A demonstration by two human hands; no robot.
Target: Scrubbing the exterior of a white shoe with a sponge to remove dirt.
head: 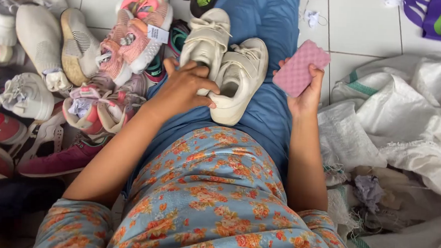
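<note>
Both hands are busy over the lap: the left hand (186, 87) is curled around the heel ends of a pair of cream sneakers (223, 64), fingers closed over the rims where the two shoes meet, while the right hand (305, 90) grips a pink sponge (300, 67) between thumb and fingers, holding it up just beside the right-hand shoe without touching it. The sneakers lie side by side on the blue skirt (271, 21), toes pointing away from the person, soles down. To the left, a heap of shoes (83, 61) in white, pink and maroon covers the tiled floor (361, 25). To the right, crumpled white woven sacks (402, 118) lie near the right forearm.
</note>
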